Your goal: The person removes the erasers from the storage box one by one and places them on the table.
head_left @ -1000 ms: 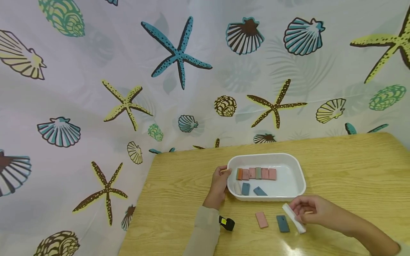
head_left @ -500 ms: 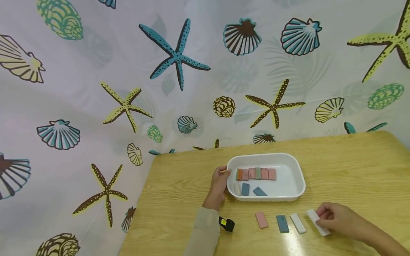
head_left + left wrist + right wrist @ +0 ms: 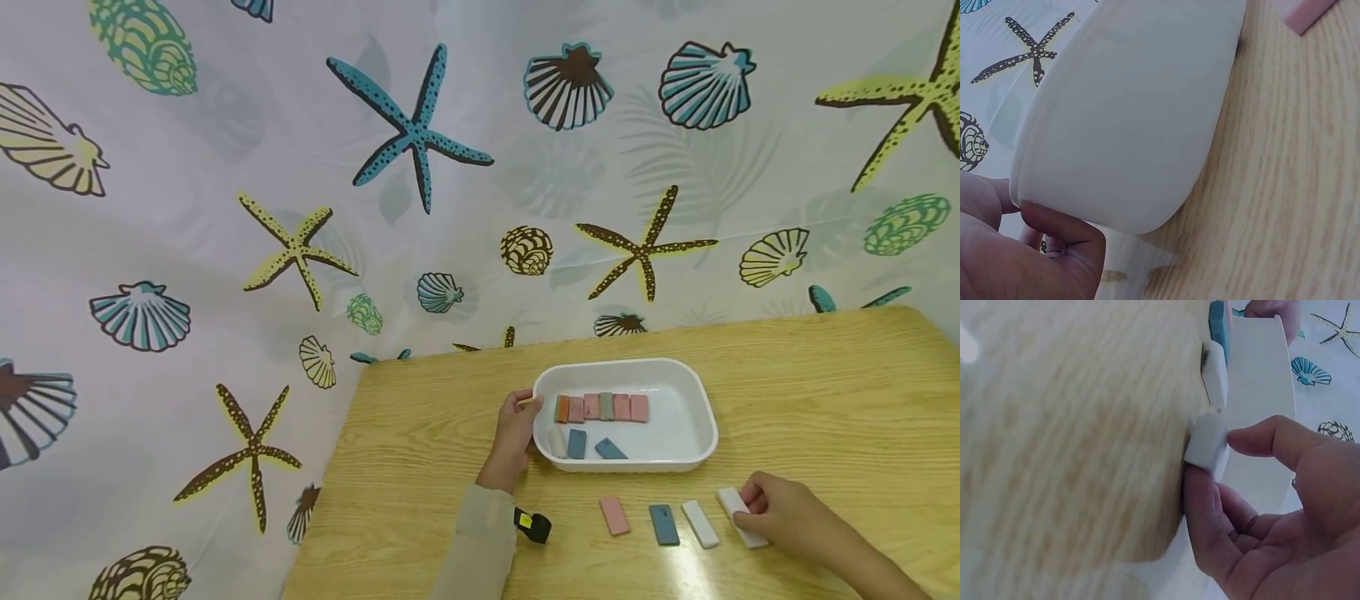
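My left hand [image 3: 517, 425] grips the left end of a white plastic tray [image 3: 705, 392], thumb on the rim; the left wrist view shows the tray's outer wall [image 3: 1129, 125] close up. My right hand [image 3: 787, 510] pinches a white eraser [image 3: 738, 515] between thumb and fingers, low over the table right of the row. In the right wrist view this eraser [image 3: 1207, 442] sits between thumb and fingertips. To its left lie another white eraser [image 3: 701, 524], a blue eraser [image 3: 664, 525] and a pink eraser [image 3: 615, 516], spaced in a row in front of the tray.
Inside the tray, several pink erasers [image 3: 622, 407] and greenish ones stand in a line at the back. Two blue erasers [image 3: 577, 444] and a white one lie nearer the front. A shell-patterned cloth [image 3: 465, 167] hangs behind the wooden table [image 3: 420, 433].
My right hand has moved right and slightly down with a white eraser, while another white eraser now lies free beside the blue one. The left hand stays on the tray.
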`<state>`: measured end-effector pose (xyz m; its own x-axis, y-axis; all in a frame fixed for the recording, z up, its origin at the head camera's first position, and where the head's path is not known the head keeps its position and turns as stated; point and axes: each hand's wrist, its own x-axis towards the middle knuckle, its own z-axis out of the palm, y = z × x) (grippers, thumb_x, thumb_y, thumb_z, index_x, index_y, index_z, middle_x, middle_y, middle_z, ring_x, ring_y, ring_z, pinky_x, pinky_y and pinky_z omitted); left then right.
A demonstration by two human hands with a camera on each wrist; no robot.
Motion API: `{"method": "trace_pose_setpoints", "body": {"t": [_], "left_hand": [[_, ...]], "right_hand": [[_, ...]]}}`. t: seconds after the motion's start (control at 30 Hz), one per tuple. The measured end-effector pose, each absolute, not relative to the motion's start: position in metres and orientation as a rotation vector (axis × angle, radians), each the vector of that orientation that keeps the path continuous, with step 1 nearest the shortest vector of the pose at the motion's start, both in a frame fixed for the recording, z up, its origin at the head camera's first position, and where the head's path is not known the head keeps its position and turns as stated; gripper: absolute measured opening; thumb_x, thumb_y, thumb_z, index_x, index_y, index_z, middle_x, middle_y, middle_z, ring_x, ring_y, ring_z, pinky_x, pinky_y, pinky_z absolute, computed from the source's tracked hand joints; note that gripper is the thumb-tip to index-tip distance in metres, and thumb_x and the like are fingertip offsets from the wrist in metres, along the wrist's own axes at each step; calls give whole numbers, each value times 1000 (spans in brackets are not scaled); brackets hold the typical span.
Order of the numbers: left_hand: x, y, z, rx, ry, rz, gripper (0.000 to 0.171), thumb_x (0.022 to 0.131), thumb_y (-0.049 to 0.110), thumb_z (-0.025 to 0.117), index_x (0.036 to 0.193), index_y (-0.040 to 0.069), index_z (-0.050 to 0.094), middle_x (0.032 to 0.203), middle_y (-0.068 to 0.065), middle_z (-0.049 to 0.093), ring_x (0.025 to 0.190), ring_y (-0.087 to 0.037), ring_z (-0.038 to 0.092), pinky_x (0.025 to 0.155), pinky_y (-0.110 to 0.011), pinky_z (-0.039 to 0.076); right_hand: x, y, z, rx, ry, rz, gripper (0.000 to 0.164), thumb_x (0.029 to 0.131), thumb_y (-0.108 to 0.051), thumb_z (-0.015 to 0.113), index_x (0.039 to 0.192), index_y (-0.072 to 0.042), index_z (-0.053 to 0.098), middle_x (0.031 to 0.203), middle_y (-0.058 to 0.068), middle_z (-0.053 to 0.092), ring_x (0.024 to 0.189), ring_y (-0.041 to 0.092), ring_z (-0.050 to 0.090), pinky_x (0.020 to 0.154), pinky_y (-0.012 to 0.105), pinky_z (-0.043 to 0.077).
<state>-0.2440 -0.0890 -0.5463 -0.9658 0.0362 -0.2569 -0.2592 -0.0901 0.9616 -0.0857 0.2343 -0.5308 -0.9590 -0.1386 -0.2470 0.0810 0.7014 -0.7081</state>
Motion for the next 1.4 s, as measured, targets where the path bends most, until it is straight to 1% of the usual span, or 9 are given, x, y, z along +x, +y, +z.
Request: {"method": "trace_pose_setpoints", "body": {"t": [0.2, 0.37, 0.5, 0.7, 0.8, 0.97, 1.07, 1.27, 1.4], "left_hand": [[-244, -88, -545, -272, 1950, 2166, 31, 92, 23, 60, 118, 9, 52, 110, -17, 56, 98, -31, 60, 74, -40, 52], [-245, -87, -546, -262, 1939, 2169, 33, 92, 22, 59, 120, 7, 51, 113, -20, 55, 101, -34, 58, 77, -43, 51], [-245, -88, -546, -273, 1929, 2170, 31, 92, 23, 60, 119, 8, 52, 112, -18, 56, 99, -33, 59, 75, -41, 52], [-245, -89, -546, -268, 1939, 2168, 31, 91, 25, 60, 118, 10, 52, 110, -16, 57, 95, -30, 61, 71, -39, 53], [-245, -89, -547, -275, 1938, 2171, 30, 91, 24, 60, 117, 10, 53, 110, -16, 57, 95, -30, 61, 71, -39, 52], [-245, -88, -547, -288, 1943, 2172, 29, 91, 23, 60, 116, 10, 53, 109, -17, 57, 95, -30, 61, 72, -39, 52], [-243, -88, -543, -289, 1943, 2163, 30, 92, 22, 60, 117, 9, 53, 110, -18, 57, 96, -31, 61, 73, -40, 52], [-245, -88, -544, -289, 1942, 2149, 31, 92, 22, 59, 120, 8, 52, 110, -18, 57, 97, -32, 60, 75, -42, 52], [-246, -88, -548, -300, 1951, 2162, 31, 91, 24, 61, 117, 10, 53, 108, -15, 58, 94, -28, 61, 73, -39, 52]], "right_hand": [[-83, 224, -532, -1, 2677, -1093, 21, 80, -14, 66, 87, 0, 53, 72, 2, 51, 62, 13, 45, 52, 22, 41], [-82, 222, -533, 41, 2701, -1060, 20, 79, -14, 67, 87, -1, 53, 73, 2, 53, 64, 15, 47, 53, 23, 40], [-82, 222, -536, 38, 2696, -1056, 21, 80, -13, 68, 87, 0, 53, 73, 2, 53, 66, 15, 48, 54, 23, 42], [-81, 217, -538, 53, 2624, -1118, 30, 82, -22, 71, 89, 1, 52, 76, 3, 53, 68, 15, 48, 54, 23, 43], [-81, 216, -536, 67, 2640, -1097, 31, 82, -24, 70, 90, 1, 54, 77, 2, 55, 71, 15, 51, 56, 24, 44], [-81, 216, -525, 17, 2817, -1048, 20, 84, -19, 68, 87, -2, 58, 76, 0, 58, 72, 14, 55, 58, 27, 46], [-83, 213, -516, -27, 2946, -1080, 13, 83, -14, 68, 86, -3, 61, 75, -1, 60, 68, 12, 56, 57, 25, 47], [-90, 207, -498, -206, 3129, -1255, 16, 83, -5, 67, 98, -1, 62, 89, 4, 63, 75, 6, 58, 62, 24, 52], [-97, 202, -490, -310, 3154, -1310, 20, 84, -4, 67, 103, -3, 61, 96, 4, 62, 81, 3, 57, 66, 21, 51]]}}
